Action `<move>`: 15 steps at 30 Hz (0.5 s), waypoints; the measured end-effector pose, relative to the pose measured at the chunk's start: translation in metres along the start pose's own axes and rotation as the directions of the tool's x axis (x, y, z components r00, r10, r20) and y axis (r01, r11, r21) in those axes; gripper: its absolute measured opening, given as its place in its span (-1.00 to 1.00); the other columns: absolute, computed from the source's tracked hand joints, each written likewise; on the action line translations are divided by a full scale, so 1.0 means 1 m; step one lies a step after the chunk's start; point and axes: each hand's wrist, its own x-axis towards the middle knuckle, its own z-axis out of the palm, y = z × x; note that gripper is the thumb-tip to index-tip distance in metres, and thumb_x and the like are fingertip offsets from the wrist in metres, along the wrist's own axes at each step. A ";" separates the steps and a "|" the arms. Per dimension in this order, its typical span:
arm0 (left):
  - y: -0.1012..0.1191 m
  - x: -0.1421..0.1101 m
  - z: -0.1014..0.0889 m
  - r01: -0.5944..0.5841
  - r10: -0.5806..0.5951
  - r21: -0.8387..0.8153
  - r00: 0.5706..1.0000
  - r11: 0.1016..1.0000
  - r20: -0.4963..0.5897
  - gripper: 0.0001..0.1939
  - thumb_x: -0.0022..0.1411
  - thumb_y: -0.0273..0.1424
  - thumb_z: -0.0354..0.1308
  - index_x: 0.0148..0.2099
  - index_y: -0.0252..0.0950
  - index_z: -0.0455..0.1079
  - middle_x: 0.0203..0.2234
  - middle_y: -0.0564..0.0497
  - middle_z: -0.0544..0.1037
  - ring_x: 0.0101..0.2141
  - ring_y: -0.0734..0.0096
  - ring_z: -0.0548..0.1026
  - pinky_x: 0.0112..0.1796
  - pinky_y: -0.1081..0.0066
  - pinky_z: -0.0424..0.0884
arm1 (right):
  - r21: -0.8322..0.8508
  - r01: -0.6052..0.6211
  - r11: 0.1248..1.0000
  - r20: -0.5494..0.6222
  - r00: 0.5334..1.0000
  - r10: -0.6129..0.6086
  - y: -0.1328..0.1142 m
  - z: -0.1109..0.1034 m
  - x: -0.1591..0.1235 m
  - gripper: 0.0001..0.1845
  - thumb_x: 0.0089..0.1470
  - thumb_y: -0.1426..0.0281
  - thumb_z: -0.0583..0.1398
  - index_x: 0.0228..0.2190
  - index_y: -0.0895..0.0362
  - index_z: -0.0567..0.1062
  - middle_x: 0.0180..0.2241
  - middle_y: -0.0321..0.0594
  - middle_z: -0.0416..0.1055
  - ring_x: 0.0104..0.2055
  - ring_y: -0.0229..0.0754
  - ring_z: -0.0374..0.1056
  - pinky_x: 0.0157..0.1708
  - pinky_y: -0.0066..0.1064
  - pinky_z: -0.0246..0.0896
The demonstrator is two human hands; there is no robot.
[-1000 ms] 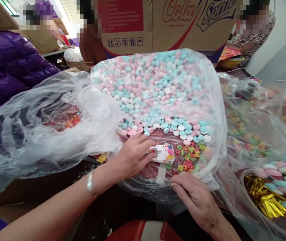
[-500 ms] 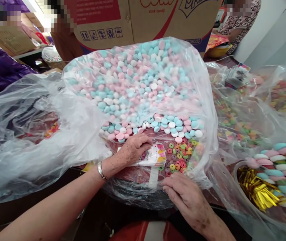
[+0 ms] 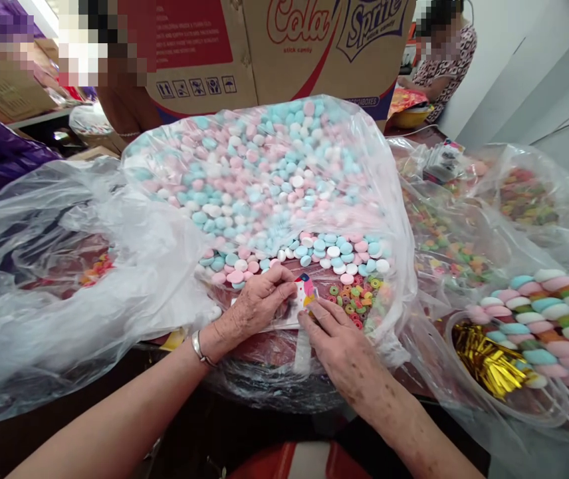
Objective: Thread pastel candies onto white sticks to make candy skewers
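A big clear plastic bag (image 3: 264, 166) full of pink, blue and white round candies lies in front of me over a dark red basin (image 3: 264, 349). Small colourful ring candies (image 3: 357, 299) sit at its near edge. My left hand (image 3: 257, 303), a bangle on its wrist, rests with curled fingers on a stack of small printed packets (image 3: 304, 293). My right hand (image 3: 339, 342) reaches onto the same stack, its fingertips pinching the packets' right edge beside the ring candies.
A crumpled clear bag (image 3: 65, 266) lies at the left. At the right stand a bowl of gold twist ties (image 3: 494, 362), twisted marshmallow sticks (image 3: 538, 313) and more bagged candy (image 3: 449, 239). A cardboard box (image 3: 274, 46) and other people stand behind.
My right hand has moved up from the bag's near edge onto the packet stack. The left hand has stayed on the packets. The view shifted slightly.
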 end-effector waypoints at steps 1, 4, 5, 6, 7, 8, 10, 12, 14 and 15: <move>0.005 0.000 0.000 -0.014 0.014 -0.042 1.000 0.999 -0.010 -0.85 0.31 -0.39 0.04 -0.33 -0.29 0.33 -0.50 0.12 0.37 -0.49 0.53 0.31 -0.45 0.53 0.24 | 0.004 0.010 1.000 0.015 1.000 -0.010 0.000 0.004 0.002 -0.60 0.16 0.57 0.07 0.04 0.26 0.41 0.09 0.09 0.34 0.19 0.07 0.15 0.12 -0.07 0.23; 0.029 0.003 -0.003 -0.094 0.082 -0.148 0.993 0.984 -0.088 -0.88 0.30 -0.41 0.06 -0.32 -0.28 0.33 -0.49 0.12 0.40 -0.45 0.52 0.36 -0.40 0.53 0.27 | 0.093 0.016 0.996 -0.015 1.000 -0.015 0.002 0.003 0.006 -0.65 0.18 0.55 0.06 -0.02 0.20 0.45 0.02 0.03 0.41 0.14 0.02 0.21 0.12 -0.06 0.23; 0.038 0.004 -0.004 -0.120 0.102 -0.150 0.987 0.981 -0.123 -0.89 0.30 -0.40 0.07 -0.31 -0.28 0.33 -0.50 0.13 0.40 -0.47 0.52 0.35 -0.42 0.53 0.27 | 0.161 -0.001 0.987 -0.049 0.999 0.008 0.004 -0.002 0.006 -0.67 0.20 0.53 0.05 -0.05 0.18 0.47 -0.01 0.00 0.43 0.11 0.00 0.25 0.12 -0.07 0.23; 0.046 0.005 -0.005 -0.140 0.122 -0.118 0.982 0.983 -0.143 -0.90 0.29 -0.40 0.08 -0.31 -0.28 0.34 -0.52 0.14 0.40 -0.49 0.53 0.34 -0.44 0.53 0.26 | 0.249 -0.047 0.967 -0.088 0.994 0.071 0.007 -0.009 0.006 -0.69 0.22 0.51 0.03 -0.07 0.15 0.48 -0.04 -0.04 0.46 0.08 -0.03 0.28 0.11 -0.08 0.24; 0.052 0.007 -0.005 -0.152 0.143 -0.061 0.980 0.986 -0.139 -0.90 0.29 -0.40 0.09 -0.31 -0.28 0.35 -0.53 0.15 0.40 -0.51 0.53 0.33 -0.45 0.52 0.25 | 0.355 -0.124 0.927 -0.120 0.977 0.177 0.010 -0.018 0.005 -0.71 0.24 0.47 0.02 -0.10 0.13 0.48 -0.08 -0.06 0.48 0.03 -0.05 0.33 0.07 -0.11 0.27; 0.058 0.009 -0.005 -0.159 0.159 0.011 0.981 0.987 -0.112 -0.91 0.27 -0.42 0.11 -0.32 -0.28 0.36 -0.54 0.15 0.40 -0.51 0.54 0.32 -0.45 0.52 0.23 | 0.472 -0.214 0.855 -0.133 0.942 0.309 0.013 -0.029 0.004 -0.71 0.26 0.42 0.01 -0.11 0.12 0.48 -0.11 -0.08 0.49 -0.03 -0.08 0.37 0.02 -0.16 0.31; 0.064 0.012 -0.002 -0.162 0.163 0.137 0.987 0.977 0.008 -0.91 0.25 -0.47 0.12 -0.34 -0.28 0.38 -0.55 0.16 0.41 -0.51 0.54 0.33 -0.44 0.53 0.22 | 0.691 -0.345 0.635 -0.086 0.833 0.546 0.019 -0.050 0.001 -0.70 0.28 0.31 0.00 -0.08 0.11 0.44 -0.17 -0.11 0.50 -0.17 -0.13 0.42 -0.15 -0.26 0.38; 0.066 0.015 0.003 -0.172 0.151 0.165 0.979 0.971 0.136 -0.91 0.25 -0.48 0.12 -0.33 -0.28 0.40 -0.54 0.16 0.43 -0.49 0.53 0.35 -0.43 0.53 0.23 | 0.819 -0.364 0.444 0.026 0.795 0.605 0.022 -0.066 -0.001 -0.68 0.24 0.24 0.07 -0.04 0.10 0.40 -0.22 -0.17 0.49 -0.26 -0.17 0.42 -0.26 -0.35 0.38; 0.066 0.016 0.010 -0.175 0.143 0.114 0.959 0.978 0.244 -0.92 0.26 -0.45 0.11 -0.27 -0.28 0.43 -0.48 0.13 0.47 -0.45 0.51 0.39 -0.39 0.52 0.27 | 0.830 -0.400 0.389 0.131 0.817 0.561 0.022 -0.076 -0.002 -0.68 0.16 0.24 0.17 -0.07 0.09 0.42 -0.27 -0.23 0.48 -0.31 -0.21 0.40 -0.31 -0.41 0.34; 0.066 0.016 0.013 -0.157 0.129 0.073 0.947 0.985 0.293 -0.92 0.27 -0.43 0.11 -0.22 -0.28 0.43 -0.46 0.12 0.49 -0.44 0.49 0.40 -0.39 0.52 0.28 | 0.803 -0.429 0.414 0.161 0.824 0.543 0.021 -0.078 -0.002 -0.72 0.13 0.25 0.19 -0.13 0.09 0.45 -0.31 -0.26 0.47 -0.32 -0.22 0.37 -0.33 -0.43 0.31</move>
